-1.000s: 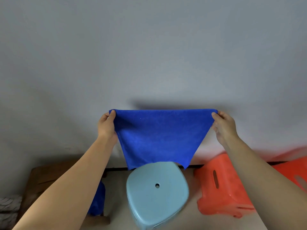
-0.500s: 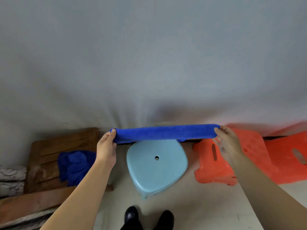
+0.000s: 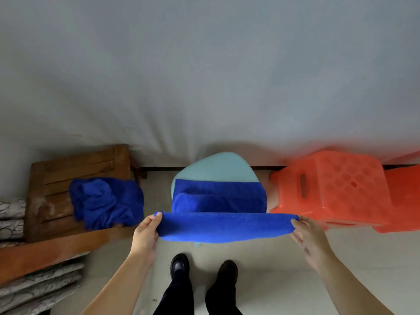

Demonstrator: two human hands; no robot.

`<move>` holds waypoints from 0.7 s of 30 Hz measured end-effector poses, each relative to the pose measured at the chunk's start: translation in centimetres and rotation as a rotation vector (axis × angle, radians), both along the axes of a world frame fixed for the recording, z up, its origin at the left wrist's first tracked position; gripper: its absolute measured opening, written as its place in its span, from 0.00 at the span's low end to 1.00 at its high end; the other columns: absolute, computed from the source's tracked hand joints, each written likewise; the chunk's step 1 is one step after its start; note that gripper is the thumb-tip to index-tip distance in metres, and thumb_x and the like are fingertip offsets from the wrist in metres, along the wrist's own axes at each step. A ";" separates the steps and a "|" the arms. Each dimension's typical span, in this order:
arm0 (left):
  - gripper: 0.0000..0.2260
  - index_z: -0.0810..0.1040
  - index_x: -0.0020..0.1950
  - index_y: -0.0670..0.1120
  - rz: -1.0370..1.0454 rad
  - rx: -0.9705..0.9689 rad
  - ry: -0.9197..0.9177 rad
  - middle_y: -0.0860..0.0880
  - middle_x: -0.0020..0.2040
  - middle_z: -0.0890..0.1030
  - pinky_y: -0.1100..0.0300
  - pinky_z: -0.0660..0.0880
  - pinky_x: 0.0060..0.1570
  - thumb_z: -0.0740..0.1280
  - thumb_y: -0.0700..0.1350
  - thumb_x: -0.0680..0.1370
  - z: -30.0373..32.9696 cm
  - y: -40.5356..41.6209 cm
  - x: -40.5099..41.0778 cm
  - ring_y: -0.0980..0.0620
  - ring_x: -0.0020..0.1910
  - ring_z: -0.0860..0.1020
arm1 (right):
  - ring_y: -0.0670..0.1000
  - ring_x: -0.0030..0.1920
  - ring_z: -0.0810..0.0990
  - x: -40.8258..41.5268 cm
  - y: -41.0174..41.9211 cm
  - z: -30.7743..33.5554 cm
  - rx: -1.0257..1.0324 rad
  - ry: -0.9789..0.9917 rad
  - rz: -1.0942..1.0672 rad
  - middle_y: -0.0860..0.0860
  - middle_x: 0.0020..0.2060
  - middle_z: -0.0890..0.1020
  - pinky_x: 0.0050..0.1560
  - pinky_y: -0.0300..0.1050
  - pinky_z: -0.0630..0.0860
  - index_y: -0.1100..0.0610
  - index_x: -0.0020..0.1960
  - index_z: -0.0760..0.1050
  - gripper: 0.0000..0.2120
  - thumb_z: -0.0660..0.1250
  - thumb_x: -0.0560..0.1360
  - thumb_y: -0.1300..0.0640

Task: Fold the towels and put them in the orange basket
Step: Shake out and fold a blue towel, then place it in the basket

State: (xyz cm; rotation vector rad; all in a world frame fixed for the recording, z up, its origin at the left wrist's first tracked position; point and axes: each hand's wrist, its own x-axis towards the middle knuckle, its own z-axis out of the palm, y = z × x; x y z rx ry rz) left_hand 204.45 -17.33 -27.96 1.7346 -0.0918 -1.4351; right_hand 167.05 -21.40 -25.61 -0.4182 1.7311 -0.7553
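Both hands pinch the near corners of a blue towel [image 3: 225, 226], left hand [image 3: 145, 235] and right hand [image 3: 309, 239], its far part draped over the pale stool [image 3: 218, 167]. An orange basket [image 3: 329, 189] stands just right.

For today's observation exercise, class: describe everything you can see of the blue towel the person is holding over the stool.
The blue towel is a deep royal blue, with a soft, fuzzy, microfibre-like look. It is stretched sideways between the left hand and the right hand, each pinching one end. Its near edge sags slightly between them, while its far part lies in loose folds on the light blue stool. No pattern or label shows.
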 end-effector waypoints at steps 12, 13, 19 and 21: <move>0.07 0.79 0.40 0.48 -0.064 0.088 -0.248 0.48 0.41 0.79 0.49 0.77 0.51 0.67 0.46 0.77 -9.4 -12.0 -1.0 0.48 0.45 0.77 | 0.48 0.33 0.70 1.4 -10.8 -12.8 0.076 0.224 0.009 0.54 0.38 0.74 0.39 0.42 0.71 0.60 0.40 0.73 0.06 0.63 0.76 0.63; 0.07 0.79 0.40 0.48 -0.066 0.106 -0.272 0.48 0.42 0.80 0.48 0.77 0.54 0.67 0.47 0.77 -10.3 -12.2 -1.1 0.47 0.46 0.77 | 0.49 0.32 0.68 1.4 -11.0 -14.1 0.078 0.242 0.010 0.54 0.36 0.72 0.33 0.39 0.67 0.62 0.42 0.74 0.04 0.63 0.76 0.63; 0.06 0.79 0.43 0.54 -0.100 0.127 -0.356 0.52 0.47 0.79 0.47 0.74 0.60 0.65 0.52 0.77 -12.4 -11.2 -0.3 0.49 0.53 0.77 | 0.46 0.29 0.69 2.3 -9.9 -15.1 0.023 0.117 0.116 0.46 0.30 0.72 0.23 0.34 0.65 0.53 0.42 0.71 0.07 0.60 0.79 0.54; 0.08 0.78 0.51 0.52 -0.192 0.141 -0.433 0.53 0.49 0.79 0.48 0.75 0.58 0.65 0.54 0.77 -12.4 -9.5 -0.4 0.48 0.55 0.77 | 0.44 0.38 0.79 2.4 -8.3 -15.0 0.058 0.034 0.160 0.44 0.39 0.80 0.34 0.41 0.75 0.49 0.49 0.73 0.04 0.60 0.80 0.51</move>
